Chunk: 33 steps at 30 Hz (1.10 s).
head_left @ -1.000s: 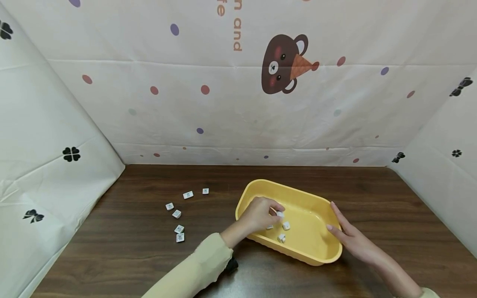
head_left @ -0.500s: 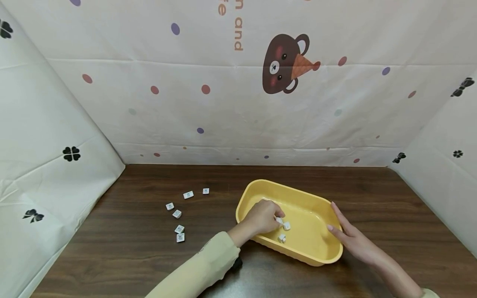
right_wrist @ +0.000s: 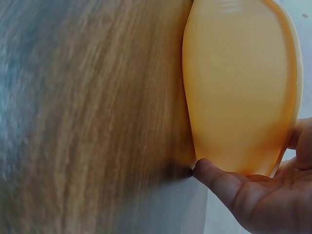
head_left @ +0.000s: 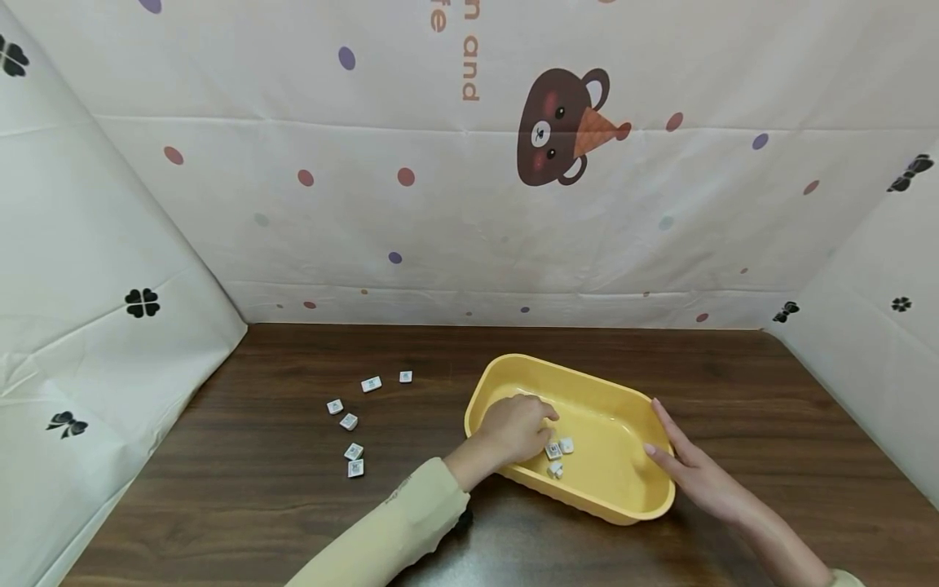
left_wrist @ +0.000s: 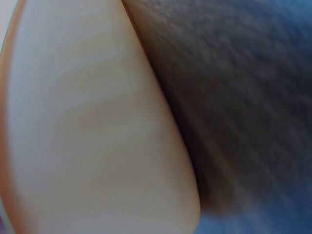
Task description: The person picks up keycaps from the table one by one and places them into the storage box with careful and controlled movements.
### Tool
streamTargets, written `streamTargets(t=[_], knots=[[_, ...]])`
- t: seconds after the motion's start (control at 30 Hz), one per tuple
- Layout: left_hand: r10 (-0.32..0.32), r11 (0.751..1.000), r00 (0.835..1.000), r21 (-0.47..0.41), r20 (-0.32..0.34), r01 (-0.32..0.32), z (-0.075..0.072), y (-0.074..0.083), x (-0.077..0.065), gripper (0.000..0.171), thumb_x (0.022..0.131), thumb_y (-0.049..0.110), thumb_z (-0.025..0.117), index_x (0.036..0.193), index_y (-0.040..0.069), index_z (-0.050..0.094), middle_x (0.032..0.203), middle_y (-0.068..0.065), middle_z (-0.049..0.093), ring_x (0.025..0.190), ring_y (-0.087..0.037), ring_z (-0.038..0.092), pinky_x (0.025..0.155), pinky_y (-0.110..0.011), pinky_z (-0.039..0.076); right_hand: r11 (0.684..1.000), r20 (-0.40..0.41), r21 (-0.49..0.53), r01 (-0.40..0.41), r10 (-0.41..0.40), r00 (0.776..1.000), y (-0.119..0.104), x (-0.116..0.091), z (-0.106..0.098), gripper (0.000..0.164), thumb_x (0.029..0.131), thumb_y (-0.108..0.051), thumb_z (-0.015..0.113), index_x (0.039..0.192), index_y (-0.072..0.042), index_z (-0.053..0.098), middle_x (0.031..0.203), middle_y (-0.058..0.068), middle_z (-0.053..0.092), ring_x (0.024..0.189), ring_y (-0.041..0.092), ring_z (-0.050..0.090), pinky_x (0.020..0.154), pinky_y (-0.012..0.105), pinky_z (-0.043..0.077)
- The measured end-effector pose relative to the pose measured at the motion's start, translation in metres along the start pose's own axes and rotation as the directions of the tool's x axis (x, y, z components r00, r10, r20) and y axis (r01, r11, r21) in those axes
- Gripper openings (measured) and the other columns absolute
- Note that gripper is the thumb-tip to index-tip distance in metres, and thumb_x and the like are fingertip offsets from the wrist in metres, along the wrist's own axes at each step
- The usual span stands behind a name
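My left hand (head_left: pixel 513 428) reaches over the near left rim into a yellow plastic tray (head_left: pixel 623 444). Its thumb and index finger stand apart with nothing between them. Just below the thumb lies a small white block (head_left: pixel 553 451) with a dark printed code on top, beside another white block (head_left: pixel 566 445). More white block pieces (head_left: pixel 555 470) sit nearer the tray's front wall. My right hand (head_left: pixel 700 477) grips the tray's right end, thumb over the rim and fingers along the outside. The right wrist view shows that hand (right_wrist: pixel 268 195) at the end of the tray (right_wrist: pixel 239 87).
Several white printed blocks are scattered on the dark wooden table (head_left: pixel 257 489) left of the tray, including a long one (head_left: pixel 371 384) and a pair close together near a front block (head_left: pixel 355 468). A white patterned cloth (head_left: pixel 440 220) walls the table's back and sides.
My left hand has lowered the white block it pinched into the tray, let go of it and parted its fingers. The right hand and tray have stayed put.
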State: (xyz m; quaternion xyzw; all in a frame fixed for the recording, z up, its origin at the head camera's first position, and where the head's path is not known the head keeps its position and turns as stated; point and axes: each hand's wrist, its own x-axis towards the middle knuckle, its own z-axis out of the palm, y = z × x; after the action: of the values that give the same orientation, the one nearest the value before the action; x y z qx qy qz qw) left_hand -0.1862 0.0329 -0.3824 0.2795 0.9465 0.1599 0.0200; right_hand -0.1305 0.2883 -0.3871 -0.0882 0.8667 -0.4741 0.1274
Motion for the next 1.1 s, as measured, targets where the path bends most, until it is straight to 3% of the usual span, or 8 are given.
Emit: streamTargets(t=[0.07,0.17,0.23,0.33,0.57,0.97,1.03,1.1], knots=[[0.037,0.998,0.999,0.059,-0.028,-0.036,0.000,0.000,-0.002,0.024,0.088,0.024,0.059,0.111,0.021,0.066,0.109,0.008,0.064,0.083,-0.008,0.059,0.056,-0.021,0.044,1.000,-0.002,0.000,0.003,-0.003,1.000,0.000,0.000,0.000,0.070,0.097,-0.027,0.043,0.147,-0.019,-0.006,0.150,0.020,-0.008,0.131,0.039,-0.005,0.081,-0.005,0.009],[0.089,0.986,0.994,0.151,-0.070,-0.077,-0.001,-0.001,-0.006,0.027,0.090,0.028,0.055,0.115,0.020,0.064,0.112,0.008,0.063,0.101,-0.010,0.058,0.078,-0.027,0.048,1.000,-0.004,-0.003,0.002,-0.002,1.000,0.000,0.000,0.000,0.070,0.097,-0.027,0.043,0.147,-0.019,-0.006,0.150,0.020,-0.007,0.131,0.040,-0.004,0.080,-0.005,0.009],[0.107,0.978,0.991,0.187,-0.083,-0.090,-0.001,-0.002,-0.008,0.030,0.092,0.030,0.052,0.119,0.020,0.062,0.118,0.006,0.061,0.111,-0.012,0.054,0.092,-0.033,0.042,1.000,-0.005,-0.006,-0.002,0.002,1.000,0.000,0.000,0.000,0.070,0.097,-0.027,0.043,0.147,-0.020,-0.006,0.150,0.021,-0.007,0.131,0.040,-0.004,0.081,-0.005,0.009],[0.113,0.975,0.991,0.202,-0.076,-0.096,-0.002,-0.003,-0.012,0.035,0.095,0.034,0.045,0.126,0.021,0.056,0.130,0.003,0.052,0.123,-0.015,0.044,0.101,-0.041,0.034,1.000,-0.002,-0.006,-0.013,0.013,1.000,-0.001,0.000,0.000,0.070,0.097,-0.028,0.043,0.147,-0.021,-0.006,0.149,0.021,-0.008,0.131,0.040,-0.004,0.082,-0.004,0.008],[0.131,0.971,0.990,0.207,-0.044,-0.119,-0.005,-0.006,-0.017,0.044,0.098,0.040,0.033,0.137,0.021,0.042,0.144,-0.001,0.034,0.134,-0.018,0.027,0.105,-0.046,0.025,1.000,-0.003,-0.007,-0.011,0.011,1.000,-0.001,-0.001,0.000,0.070,0.097,-0.028,0.043,0.147,-0.019,-0.005,0.149,0.021,-0.007,0.131,0.041,-0.003,0.080,-0.005,0.010],[0.156,0.959,0.986,0.249,-0.058,-0.137,-0.009,-0.011,-0.026,0.054,0.096,0.051,0.022,0.141,0.023,0.035,0.146,-0.001,0.031,0.135,-0.018,0.023,0.106,-0.048,0.022,1.000,-0.001,-0.001,-0.009,0.009,1.000,-0.001,0.000,0.000,0.070,0.097,-0.027,0.043,0.147,-0.020,-0.006,0.150,0.021,-0.007,0.131,0.041,-0.003,0.080,-0.005,0.010],[0.155,0.957,0.986,0.256,-0.058,-0.135,-0.009,-0.012,-0.028,0.055,0.096,0.052,0.020,0.141,0.024,0.034,0.146,-0.001,0.030,0.136,-0.018,0.022,0.106,-0.049,0.021,1.000,0.001,0.001,-0.020,0.020,1.000,-0.001,0.000,0.000,0.070,0.097,-0.027,0.043,0.147,-0.020,-0.006,0.150,0.020,-0.008,0.131,0.041,-0.004,0.096,0.005,0.009],[0.155,0.953,0.986,0.271,-0.057,-0.135,-0.010,-0.014,-0.029,0.056,0.096,0.053,0.018,0.142,0.025,0.033,0.147,0.000,0.030,0.136,-0.019,0.022,0.106,-0.049,0.022,1.000,0.004,0.005,-0.030,0.030,1.000,-0.001,0.000,0.000,0.071,0.097,-0.027,0.044,0.147,-0.020,-0.006,0.150,0.020,-0.008,0.132,0.041,-0.004,0.108,0.027,0.006]])
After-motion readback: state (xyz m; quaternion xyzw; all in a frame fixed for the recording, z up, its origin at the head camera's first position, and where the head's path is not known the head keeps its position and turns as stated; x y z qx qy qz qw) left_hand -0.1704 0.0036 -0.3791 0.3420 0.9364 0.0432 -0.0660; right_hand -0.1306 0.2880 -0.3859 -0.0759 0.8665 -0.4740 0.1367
